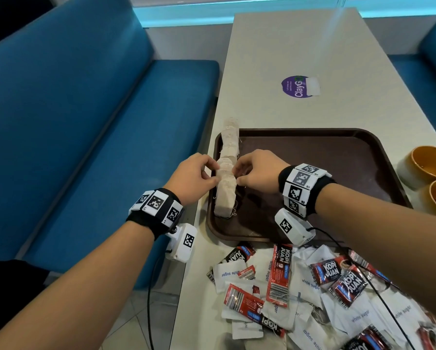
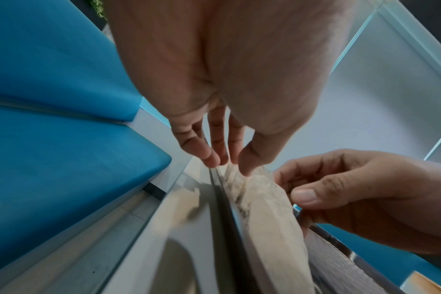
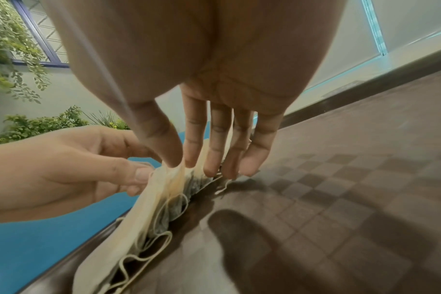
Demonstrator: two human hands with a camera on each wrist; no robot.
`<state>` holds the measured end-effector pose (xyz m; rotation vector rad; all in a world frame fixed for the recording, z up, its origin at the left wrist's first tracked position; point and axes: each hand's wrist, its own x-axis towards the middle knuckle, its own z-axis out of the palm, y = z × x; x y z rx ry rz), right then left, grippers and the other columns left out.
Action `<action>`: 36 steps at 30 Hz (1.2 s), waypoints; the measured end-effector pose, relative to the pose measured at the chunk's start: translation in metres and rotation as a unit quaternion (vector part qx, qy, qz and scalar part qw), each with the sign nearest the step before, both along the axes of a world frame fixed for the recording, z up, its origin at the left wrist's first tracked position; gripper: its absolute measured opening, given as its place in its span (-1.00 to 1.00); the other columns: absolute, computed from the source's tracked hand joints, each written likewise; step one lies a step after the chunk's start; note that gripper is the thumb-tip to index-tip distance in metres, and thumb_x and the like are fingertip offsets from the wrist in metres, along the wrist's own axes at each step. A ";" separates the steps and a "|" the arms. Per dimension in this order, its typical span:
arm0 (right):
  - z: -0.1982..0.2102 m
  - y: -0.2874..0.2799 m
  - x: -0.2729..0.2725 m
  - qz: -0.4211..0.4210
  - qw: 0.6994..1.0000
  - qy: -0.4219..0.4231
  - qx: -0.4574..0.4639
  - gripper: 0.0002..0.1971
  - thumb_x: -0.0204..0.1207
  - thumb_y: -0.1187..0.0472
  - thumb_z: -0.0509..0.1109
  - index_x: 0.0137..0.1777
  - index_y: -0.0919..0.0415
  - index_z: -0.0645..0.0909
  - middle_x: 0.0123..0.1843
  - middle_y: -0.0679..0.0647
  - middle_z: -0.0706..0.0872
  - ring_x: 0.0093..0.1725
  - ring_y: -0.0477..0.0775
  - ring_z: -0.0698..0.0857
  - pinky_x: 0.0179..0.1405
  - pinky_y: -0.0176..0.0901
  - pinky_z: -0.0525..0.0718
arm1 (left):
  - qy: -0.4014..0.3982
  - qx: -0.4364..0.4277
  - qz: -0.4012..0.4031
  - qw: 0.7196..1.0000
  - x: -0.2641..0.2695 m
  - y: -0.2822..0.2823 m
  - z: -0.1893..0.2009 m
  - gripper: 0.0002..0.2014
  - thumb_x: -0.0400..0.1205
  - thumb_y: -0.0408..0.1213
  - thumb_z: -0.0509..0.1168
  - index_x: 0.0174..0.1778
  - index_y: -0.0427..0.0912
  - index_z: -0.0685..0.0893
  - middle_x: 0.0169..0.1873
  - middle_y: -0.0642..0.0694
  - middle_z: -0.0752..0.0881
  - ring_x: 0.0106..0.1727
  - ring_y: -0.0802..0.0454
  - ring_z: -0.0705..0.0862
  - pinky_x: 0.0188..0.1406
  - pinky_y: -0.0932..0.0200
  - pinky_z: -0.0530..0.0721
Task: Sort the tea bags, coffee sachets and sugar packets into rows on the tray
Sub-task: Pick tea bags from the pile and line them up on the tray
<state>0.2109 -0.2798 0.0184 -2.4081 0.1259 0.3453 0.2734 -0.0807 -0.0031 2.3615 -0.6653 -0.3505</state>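
A row of pale tea bags [image 1: 224, 200] stands overlapped along the left edge of the brown tray [image 1: 325, 173]. My left hand [image 1: 211, 173] comes at the row from the left, and its thumb and fingertips pinch a tea bag's top [image 2: 269, 208]. From the tray side my right hand [image 1: 238, 173] pinches the same stretch of tea bags [image 3: 159, 199] between thumb and index, its other fingers resting against the row. Red and black coffee sachets [image 1: 280, 274] and white sugar packets [image 1: 230, 274] lie mixed in a pile on the table, in front of the tray.
Two orange bowls [image 1: 428, 162] stand at the tray's right edge. A purple sticker [image 1: 300, 86] is on the table beyond the tray. A blue bench [image 1: 111, 122] runs along the table's left side. Cables trail from my wrists over the pile.
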 end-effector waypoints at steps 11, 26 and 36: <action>0.002 0.006 -0.008 0.031 0.999 0.035 -0.005 -0.79 0.58 0.04 0.54 0.19 -0.02 0.82 0.04 -0.11 0.78 -0.01 -0.18 0.69 -0.18 -0.48 0.50 | 0.004 0.063 -0.074 0.995 -0.008 0.004 0.009 -0.78 0.67 -0.13 0.43 0.23 0.09 0.73 -0.08 0.29 0.55 -0.08 0.18 0.63 -0.19 0.42 0.47; 0.002 0.002 -0.002 0.012 0.999 0.003 -0.031 -0.54 0.54 0.14 0.54 0.46 0.00 0.65 0.44 -0.03 0.63 0.27 -0.03 0.63 0.18 -0.25 0.48 | 0.017 0.032 -0.048 0.998 -0.014 0.012 0.010 -0.83 0.66 -0.22 0.44 0.16 0.05 0.72 -0.13 0.26 0.59 -0.15 0.23 0.63 -0.16 0.39 0.52; 0.002 0.004 -0.004 0.012 0.999 0.008 -0.041 -0.68 0.57 0.15 0.50 0.32 0.02 0.71 0.17 -0.07 0.76 0.15 -0.04 0.70 0.12 -0.24 0.57 | 0.016 0.034 -0.055 0.998 -0.016 0.009 0.009 -0.76 0.54 -0.03 0.57 0.04 0.14 0.68 0.00 0.20 0.69 -0.11 0.16 0.65 -0.18 0.32 0.52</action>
